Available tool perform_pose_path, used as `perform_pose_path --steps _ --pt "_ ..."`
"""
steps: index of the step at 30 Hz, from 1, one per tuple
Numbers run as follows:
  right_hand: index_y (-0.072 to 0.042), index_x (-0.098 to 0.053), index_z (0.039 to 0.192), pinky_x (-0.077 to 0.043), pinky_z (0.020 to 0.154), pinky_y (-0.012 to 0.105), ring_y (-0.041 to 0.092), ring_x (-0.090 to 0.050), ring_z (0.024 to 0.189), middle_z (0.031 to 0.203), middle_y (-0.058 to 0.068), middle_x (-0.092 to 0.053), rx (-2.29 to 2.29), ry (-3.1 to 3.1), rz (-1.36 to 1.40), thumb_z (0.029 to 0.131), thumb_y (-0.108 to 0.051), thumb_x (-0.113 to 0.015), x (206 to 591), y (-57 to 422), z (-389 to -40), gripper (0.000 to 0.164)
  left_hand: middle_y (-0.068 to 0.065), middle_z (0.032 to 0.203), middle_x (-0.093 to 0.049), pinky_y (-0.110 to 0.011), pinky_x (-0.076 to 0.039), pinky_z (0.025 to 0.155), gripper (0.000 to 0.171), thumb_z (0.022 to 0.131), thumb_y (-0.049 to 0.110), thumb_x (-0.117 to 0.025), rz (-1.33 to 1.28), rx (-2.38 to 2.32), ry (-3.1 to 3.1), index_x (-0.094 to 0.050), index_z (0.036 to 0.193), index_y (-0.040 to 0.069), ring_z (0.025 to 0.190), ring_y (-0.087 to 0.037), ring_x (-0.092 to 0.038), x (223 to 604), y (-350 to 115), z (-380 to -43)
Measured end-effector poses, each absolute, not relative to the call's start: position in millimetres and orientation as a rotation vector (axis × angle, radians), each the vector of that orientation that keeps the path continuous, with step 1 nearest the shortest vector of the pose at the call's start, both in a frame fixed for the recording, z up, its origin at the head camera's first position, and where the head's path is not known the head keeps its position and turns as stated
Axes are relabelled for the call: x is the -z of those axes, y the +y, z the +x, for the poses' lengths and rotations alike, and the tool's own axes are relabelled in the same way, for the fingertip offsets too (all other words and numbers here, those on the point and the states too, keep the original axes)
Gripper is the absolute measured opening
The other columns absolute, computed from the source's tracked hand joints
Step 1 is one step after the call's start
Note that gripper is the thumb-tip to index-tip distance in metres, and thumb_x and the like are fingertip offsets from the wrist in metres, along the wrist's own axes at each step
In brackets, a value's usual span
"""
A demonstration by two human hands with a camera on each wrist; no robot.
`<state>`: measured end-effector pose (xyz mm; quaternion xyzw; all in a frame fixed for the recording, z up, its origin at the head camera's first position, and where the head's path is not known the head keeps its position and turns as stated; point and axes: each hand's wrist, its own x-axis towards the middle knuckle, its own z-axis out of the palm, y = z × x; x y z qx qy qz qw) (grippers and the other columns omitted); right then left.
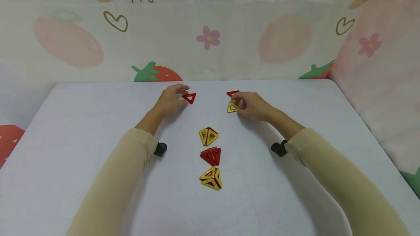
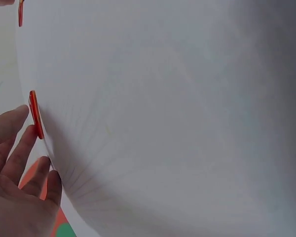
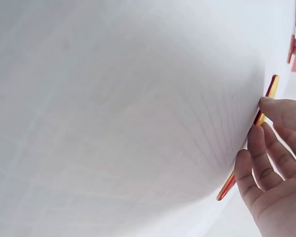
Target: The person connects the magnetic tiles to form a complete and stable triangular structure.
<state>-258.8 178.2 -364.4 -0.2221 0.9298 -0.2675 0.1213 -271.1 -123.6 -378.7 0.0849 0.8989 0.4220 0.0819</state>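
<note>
Near the table's far edge, my left hand (image 1: 170, 99) pinches a red triangle tile (image 1: 193, 98) with an open centre between thumb and index finger. In the left wrist view that red tile (image 2: 35, 114) appears edge-on at the fingertips. To the right, my right hand (image 1: 254, 105) has thumb and index finger on a yellow triangle tile (image 1: 230, 109), also seen edge-on in the right wrist view. Just beyond it lies another red triangle tile (image 1: 232, 93), partly hidden behind the right fingers.
Down the middle of the white table (image 1: 82, 148), nearer me, stand three small pyramids of triangle tiles in a column: a yellow one (image 1: 208, 136), a red one (image 1: 211, 156) and another yellow one (image 1: 211, 178). A printed curtain (image 1: 239, 21) hangs behind the far edge.
</note>
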Motion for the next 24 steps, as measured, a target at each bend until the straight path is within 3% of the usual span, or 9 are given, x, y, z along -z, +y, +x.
perform_pose_path --steps 24 --pt "-0.001 -0.060 0.127 -0.051 0.088 0.037 0.027 -0.059 0.098 0.115 0.014 -0.065 0.795 2.677 -0.646 0.088 0.003 -0.068 363 164 -259 0.040 -0.016 0.122 -0.067 -0.044 -0.040 0.109 0.043 0.092 -0.003 -0.063 0.262 -1.307 2.693 -0.057 0.134 0.003 0.130 -0.029 -0.046 383 -115 -263"
